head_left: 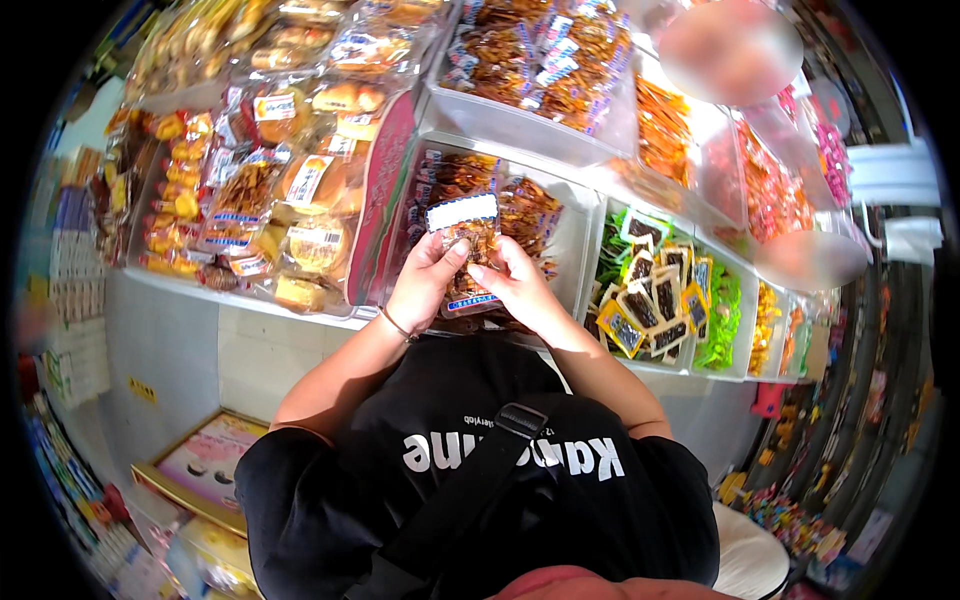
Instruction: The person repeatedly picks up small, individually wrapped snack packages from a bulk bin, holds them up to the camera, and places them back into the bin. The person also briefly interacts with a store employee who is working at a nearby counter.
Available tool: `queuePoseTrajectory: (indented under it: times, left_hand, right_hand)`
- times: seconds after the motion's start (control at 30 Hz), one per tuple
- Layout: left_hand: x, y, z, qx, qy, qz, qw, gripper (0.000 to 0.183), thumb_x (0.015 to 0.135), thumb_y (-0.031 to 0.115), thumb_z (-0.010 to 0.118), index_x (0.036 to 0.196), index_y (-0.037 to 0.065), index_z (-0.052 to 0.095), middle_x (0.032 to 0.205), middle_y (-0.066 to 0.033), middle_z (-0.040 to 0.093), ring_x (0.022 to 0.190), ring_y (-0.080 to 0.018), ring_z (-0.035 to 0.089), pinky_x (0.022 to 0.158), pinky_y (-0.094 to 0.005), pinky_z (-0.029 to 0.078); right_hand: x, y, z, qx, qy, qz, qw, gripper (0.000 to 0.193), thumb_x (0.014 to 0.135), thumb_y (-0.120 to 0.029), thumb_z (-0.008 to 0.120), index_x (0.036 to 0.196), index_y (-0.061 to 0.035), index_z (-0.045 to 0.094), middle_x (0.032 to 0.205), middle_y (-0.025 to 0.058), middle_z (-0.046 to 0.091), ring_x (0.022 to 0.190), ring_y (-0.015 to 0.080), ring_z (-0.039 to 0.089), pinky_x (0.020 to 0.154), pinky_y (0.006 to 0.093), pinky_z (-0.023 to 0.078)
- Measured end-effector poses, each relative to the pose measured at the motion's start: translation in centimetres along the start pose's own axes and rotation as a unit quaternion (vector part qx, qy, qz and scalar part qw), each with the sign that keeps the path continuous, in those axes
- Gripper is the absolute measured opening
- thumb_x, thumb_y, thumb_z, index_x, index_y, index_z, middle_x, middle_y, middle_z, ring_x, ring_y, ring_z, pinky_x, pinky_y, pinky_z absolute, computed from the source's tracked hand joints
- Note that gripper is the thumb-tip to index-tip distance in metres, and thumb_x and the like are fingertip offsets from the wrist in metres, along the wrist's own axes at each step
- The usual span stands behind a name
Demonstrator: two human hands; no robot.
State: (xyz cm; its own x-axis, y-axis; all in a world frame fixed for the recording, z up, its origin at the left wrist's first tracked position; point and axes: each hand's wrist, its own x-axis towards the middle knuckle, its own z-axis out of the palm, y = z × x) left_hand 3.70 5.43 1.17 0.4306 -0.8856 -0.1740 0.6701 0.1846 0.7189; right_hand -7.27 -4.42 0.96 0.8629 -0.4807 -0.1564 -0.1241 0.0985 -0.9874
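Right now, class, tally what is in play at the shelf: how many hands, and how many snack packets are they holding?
Hands: 2, the left hand and the right hand
Clear snack packet held between them: 1
Total: 3

Bright, even light; warped, blurred rim.

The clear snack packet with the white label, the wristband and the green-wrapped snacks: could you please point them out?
Clear snack packet with white label (470, 235), head view, brown contents below the label.
Thin wristband (397, 326), head view, band on left wrist.
Green-wrapped snacks (722, 310), head view, right pile in bin.
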Motion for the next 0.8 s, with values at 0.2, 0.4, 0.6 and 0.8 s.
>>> queuePoseTrajectory:
  times: [0.2,0.4,0.6,0.8]
  left_hand:
    - [0.3,0.2,-0.6,0.148,-0.019,0.060,0.987,0.051,0.084,0.006,0.047,0.129,0.000,0.024,0.125,-0.0101,0.038,0.111,-0.0164,0.038,0.094,-0.0290,0.030]
    - [0.4,0.1,-1.4,-0.049,-0.050,-0.106,0.992,0.057,0.087,0.024,0.045,0.133,0.005,0.018,0.133,-0.0080,0.027,0.124,-0.0193,0.026,0.099,-0.0339,0.022]
    - [0.6,0.3,-3.8,0.132,0.047,-0.128,0.982,0.038,0.086,0.018,0.045,0.122,0.005,0.039,0.120,-0.0045,0.045,0.113,-0.0141,0.040,0.090,-0.0270,0.032]
    - [0.2,-0.4,-6.3,0.285,0.085,-0.078,0.952,0.034,0.084,0.015,0.050,0.113,-0.002,0.046,0.106,-0.0097,0.053,0.101,-0.0180,0.049,0.086,-0.0282,0.038]
  right_hand:
    - [1.5,0.8,-0.2,-0.243,-0.045,-0.101,0.964,0.066,0.071,-0.011,0.065,0.124,0.0001,0.029,0.112,0.0189,0.046,0.104,0.0274,0.047,0.088,0.0335,0.038]
    - [3.6,1.7,-2.7,-0.049,-0.076,0.127,0.988,0.033,0.081,-0.011,0.054,0.112,-0.0019,0.048,0.095,0.0057,0.058,0.086,0.0104,0.052,0.080,0.0253,0.041]
    - [5.3,0.5,-8.3,0.026,-0.008,0.103,0.994,0.036,0.079,-0.009,0.059,0.112,0.0003,0.048,0.093,0.0045,0.059,0.084,0.0120,0.054,0.075,0.0266,0.044]
    - [6.9,-0.1,-3.3,-0.460,-0.116,-0.076,0.877,0.035,0.074,-0.026,0.061,0.101,-0.0067,0.051,0.089,0.0100,0.060,0.077,0.0256,0.060,0.064,0.0332,0.048]
